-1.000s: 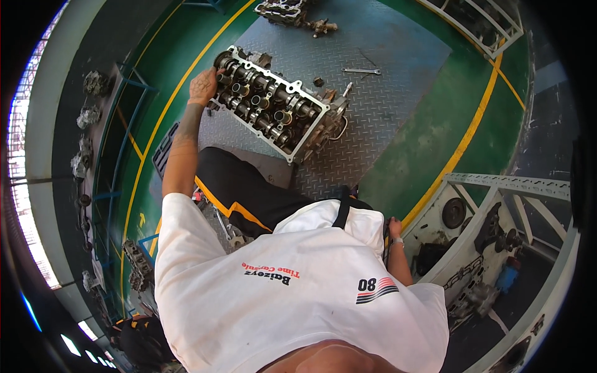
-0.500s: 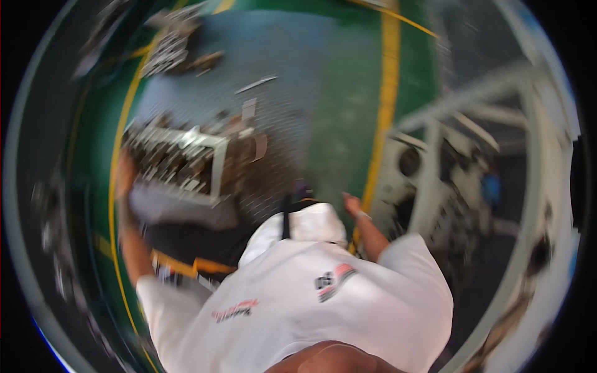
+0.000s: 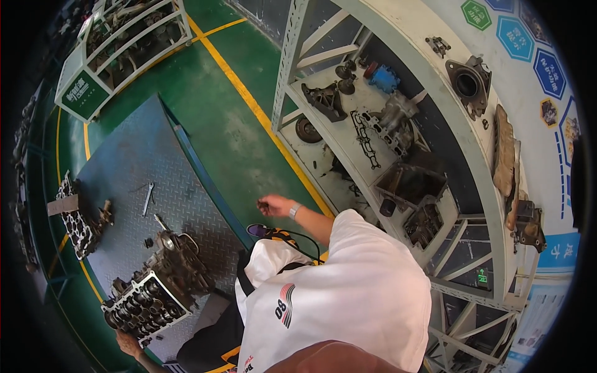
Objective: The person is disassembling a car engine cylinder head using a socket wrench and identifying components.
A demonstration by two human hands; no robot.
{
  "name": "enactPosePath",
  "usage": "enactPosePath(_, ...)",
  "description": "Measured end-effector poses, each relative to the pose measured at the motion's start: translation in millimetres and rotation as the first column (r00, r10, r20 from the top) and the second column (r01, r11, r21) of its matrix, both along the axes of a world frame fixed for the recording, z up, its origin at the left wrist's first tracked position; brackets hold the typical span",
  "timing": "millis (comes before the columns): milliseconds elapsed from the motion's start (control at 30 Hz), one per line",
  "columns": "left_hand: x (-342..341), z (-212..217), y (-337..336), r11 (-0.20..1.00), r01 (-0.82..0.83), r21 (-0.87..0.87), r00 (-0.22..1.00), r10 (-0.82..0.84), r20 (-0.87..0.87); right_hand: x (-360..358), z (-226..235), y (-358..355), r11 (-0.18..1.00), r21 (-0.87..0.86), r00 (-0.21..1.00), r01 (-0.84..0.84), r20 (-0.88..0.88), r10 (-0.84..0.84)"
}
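An engine block with its valve train exposed (image 3: 149,301) lies on a blue ribbed metal plate (image 3: 134,149) at my lower left. My left hand (image 3: 129,344) is against the engine's near left edge, its fingers mostly hidden there. In front of me, to the right of the plate and over the green floor, my right hand (image 3: 277,206) has its fingers curled in. Something small and dark shows at those fingers, too small to name. A pale band (image 3: 294,211) circles the right wrist. Beyond the engine lie a wrench (image 3: 148,199) and a flat, perforated metal engine part (image 3: 78,230).
At right stands a white metal rack (image 3: 339,146) with gaskets, a blue part (image 3: 381,78) and other engine parts. A flanged housing (image 3: 467,86) sits on its upper shelf. Another parts cart (image 3: 124,59) is at far left. Yellow lines (image 3: 249,99) cross the floor.
The view has swung to the right, bringing more of the rack in. My left hand stays by the engine. My right hand now appears farther from my body, fingers curled.
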State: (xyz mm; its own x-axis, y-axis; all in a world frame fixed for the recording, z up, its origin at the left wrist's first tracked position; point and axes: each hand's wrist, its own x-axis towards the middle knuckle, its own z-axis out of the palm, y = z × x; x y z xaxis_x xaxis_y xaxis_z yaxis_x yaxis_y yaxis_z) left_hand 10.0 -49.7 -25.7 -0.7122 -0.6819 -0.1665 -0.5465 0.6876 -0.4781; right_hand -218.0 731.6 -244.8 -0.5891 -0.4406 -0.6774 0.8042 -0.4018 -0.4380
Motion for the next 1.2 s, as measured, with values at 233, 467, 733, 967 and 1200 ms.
enactPosePath(233,12,-7,21,0.936,0.313,-0.16,0.832,-0.351,-0.43,-117,146,79,0.948,0.272,0.888,0.167,-0.459,-0.024)
enactPosePath(467,17,-11,32,0.944,0.265,-0.197,0.774,-0.33,-0.54,-91,122,50,0.992,0.068,0.92,0.103,-0.385,-0.069)
enactPosePath(733,5,17,51,0.996,0.072,0.055,0.893,-0.039,-0.449,-13,42,-8,0.987,0.137,0.994,-0.079,-0.064,0.088)
enactPosePath(967,9,10,48,0.891,0.373,-0.259,0.758,-0.454,-0.468,-11,48,-40,0.974,0.195,0.992,-0.116,-0.035,0.125)
enactPosePath(1200,10,6,54,0.996,0.055,-0.064,0.809,-0.083,-0.582,-3,40,-54,0.967,0.146,0.938,-0.209,-0.249,0.241)
